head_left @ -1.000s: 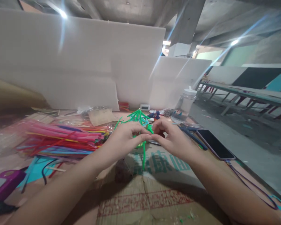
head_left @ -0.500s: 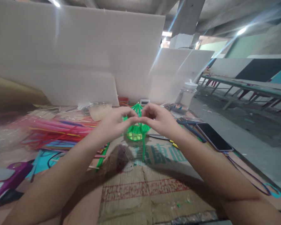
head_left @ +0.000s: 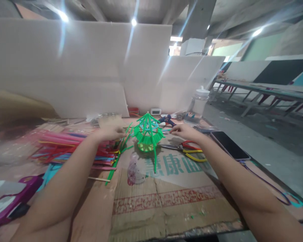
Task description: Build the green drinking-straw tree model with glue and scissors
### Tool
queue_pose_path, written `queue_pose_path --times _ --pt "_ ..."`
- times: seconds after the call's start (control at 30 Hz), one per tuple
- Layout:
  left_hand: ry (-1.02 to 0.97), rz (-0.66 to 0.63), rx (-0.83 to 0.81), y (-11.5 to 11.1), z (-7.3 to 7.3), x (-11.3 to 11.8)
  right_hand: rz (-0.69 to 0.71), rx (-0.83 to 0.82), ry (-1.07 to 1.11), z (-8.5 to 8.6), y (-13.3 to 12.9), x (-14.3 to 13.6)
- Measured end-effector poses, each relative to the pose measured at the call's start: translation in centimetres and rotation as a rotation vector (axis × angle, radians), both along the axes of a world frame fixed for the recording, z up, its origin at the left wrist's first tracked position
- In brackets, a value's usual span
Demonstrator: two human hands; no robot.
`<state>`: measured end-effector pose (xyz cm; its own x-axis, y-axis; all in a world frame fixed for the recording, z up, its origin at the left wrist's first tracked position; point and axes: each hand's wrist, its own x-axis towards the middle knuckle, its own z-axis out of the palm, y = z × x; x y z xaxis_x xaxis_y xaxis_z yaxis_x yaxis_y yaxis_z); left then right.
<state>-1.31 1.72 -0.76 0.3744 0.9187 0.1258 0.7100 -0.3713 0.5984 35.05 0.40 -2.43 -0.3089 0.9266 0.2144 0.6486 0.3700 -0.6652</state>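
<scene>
A green umbrella-shaped model (head_left: pixel 147 132), covered in fuzzy chenille stems with a pale yellow-green round base, stands upright on the cardboard; one loose green stem hangs down its front. To its left, apart from it, my left hand (head_left: pixel 111 132) is over the edge of the stem pile, fingers loosely bent and a little blurred, with nothing seen in them. On the other side my right hand (head_left: pixel 183 131) hovers above the scissors (head_left: pixel 183 148), its fingers slightly apart and holding nothing visible. A clear protractor (head_left: pixel 136 173) lies in front of the model.
Colourful chenille stems (head_left: pixel 73 144) are piled at left, near a purple-and-white device (head_left: pixel 12 198). A phone (head_left: pixel 229 145) with a cable lies at the right edge. Behind stand a clear bottle (head_left: pixel 197 106), a small white clock-like box (head_left: pixel 156 111), a blue glue gun (head_left: pixel 168 120) and white foam panels (head_left: pixel 86 64).
My hands have parted from above the model, left hand to the left and right hand to the right. The model now shows whole, and the scissors' handles have come into sight.
</scene>
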Motion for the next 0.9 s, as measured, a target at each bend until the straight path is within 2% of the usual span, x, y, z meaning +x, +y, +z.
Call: queue_pose_path --times 0.1,0.2,0.37,0.47,0.57,0.77,0.9 --pt "0.074 -0.168 -0.162 -0.2 -1.2 1.0 0.083 -0.116 0.005 -2.5 0.3 -0.6" --pt "0.082 -0.261 -0.251 -0.2 -2.2 2.2 0.145 -0.179 0.062 -4.2 0.1 -2.4" --pt "0.000 -0.271 -0.285 0.4 -4.2 3.3 0.142 -0.262 0.206 -6.5 -0.1 -4.6" --pt "-0.074 -0.251 -0.291 0.6 -4.9 3.6 0.120 -0.277 0.303 -7.5 0.2 -5.4" --pt "-0.152 -0.223 -0.260 0.5 -4.7 3.9 0.103 -0.228 0.398 -7.4 0.9 -6.0" --pt "-0.285 -0.215 -0.138 -0.2 -3.6 5.6 0.054 -0.080 0.485 -4.9 2.3 -5.9" --pt "-0.322 -0.182 -0.067 -0.8 -3.5 6.5 0.051 -0.055 0.503 -4.6 3.0 -5.9"
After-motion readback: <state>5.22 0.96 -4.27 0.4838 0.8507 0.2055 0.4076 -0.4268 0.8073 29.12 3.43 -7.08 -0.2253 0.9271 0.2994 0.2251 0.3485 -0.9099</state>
